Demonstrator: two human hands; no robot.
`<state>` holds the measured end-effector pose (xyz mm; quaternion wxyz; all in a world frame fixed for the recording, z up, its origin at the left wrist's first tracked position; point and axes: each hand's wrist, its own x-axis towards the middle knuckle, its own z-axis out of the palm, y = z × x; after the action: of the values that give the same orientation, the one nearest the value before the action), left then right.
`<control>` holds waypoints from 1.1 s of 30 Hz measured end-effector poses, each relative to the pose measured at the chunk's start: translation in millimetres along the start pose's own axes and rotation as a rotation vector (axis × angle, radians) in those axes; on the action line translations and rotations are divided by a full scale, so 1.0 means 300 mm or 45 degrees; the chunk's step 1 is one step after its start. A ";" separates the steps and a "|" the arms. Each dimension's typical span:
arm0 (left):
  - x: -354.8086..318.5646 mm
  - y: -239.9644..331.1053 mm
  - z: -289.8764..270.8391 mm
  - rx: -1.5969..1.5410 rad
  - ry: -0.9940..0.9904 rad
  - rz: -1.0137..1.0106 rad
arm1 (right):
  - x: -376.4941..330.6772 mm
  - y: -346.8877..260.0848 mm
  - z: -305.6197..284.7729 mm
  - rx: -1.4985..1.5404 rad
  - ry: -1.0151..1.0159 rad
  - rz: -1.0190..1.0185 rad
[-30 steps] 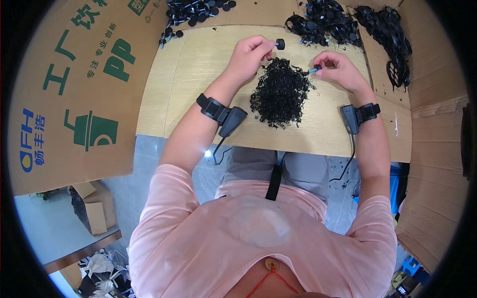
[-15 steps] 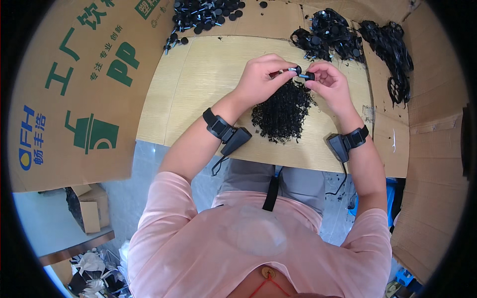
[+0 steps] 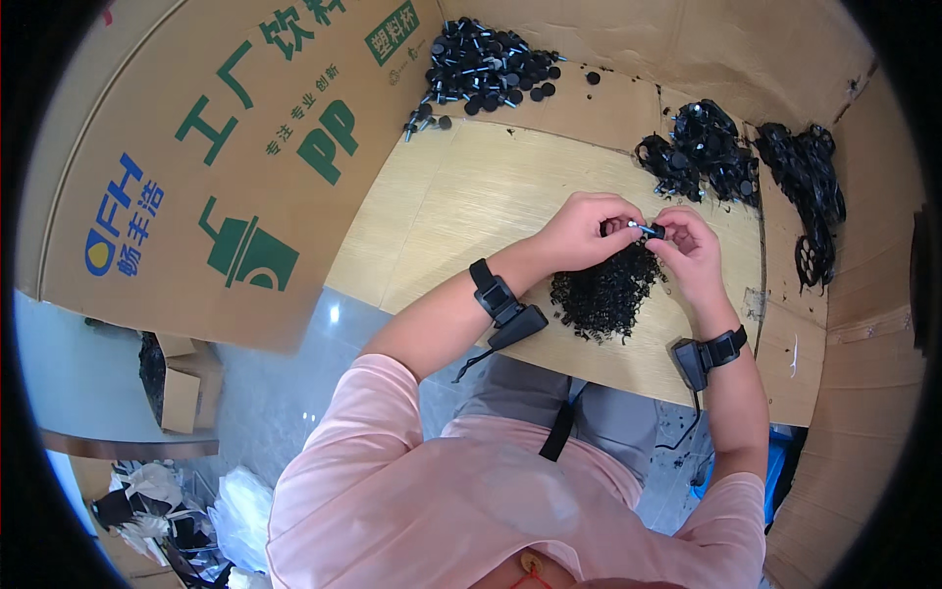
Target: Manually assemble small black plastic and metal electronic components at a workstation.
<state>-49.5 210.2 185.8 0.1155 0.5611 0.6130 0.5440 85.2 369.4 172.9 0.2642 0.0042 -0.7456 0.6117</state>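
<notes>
Wood table (image 3: 461,211), cardboard walls. Left hand (image 3: 589,231) and right hand (image 3: 690,250) together, pinching small part (image 3: 648,231); detail unclear, fingers cover it.

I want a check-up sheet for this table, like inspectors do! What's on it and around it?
Surface: pale wooden tabletop, walled by cardboard sheets.
Job's things: small black part with a silvery tip, pinched between both hands above a pile of tiny black pieces.
Clutter: heap of black caps at the far edge; tangled black bundles far right.
Grippers: left hand and right hand both closed on the small part.
Cables: thin cords hang from black wrist devices.
Surroundings: cardboard boxes and bags on the floor, lower left.
</notes>
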 end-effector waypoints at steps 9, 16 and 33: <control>0.013 -0.018 -0.003 0.141 0.026 0.194 | -0.006 0.027 -0.023 -0.021 -0.080 0.044; 0.036 -0.204 -0.211 0.016 0.530 -0.454 | 0.014 0.030 -0.012 0.038 0.014 0.035; 0.076 -0.577 -0.755 0.106 1.212 -0.786 | 0.025 0.068 -0.058 -0.093 -0.031 0.325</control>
<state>-325.0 145.5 145.2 -0.0421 0.0530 0.7540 0.6534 78.9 392.8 159.4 0.1752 -0.0930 -0.7650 0.6128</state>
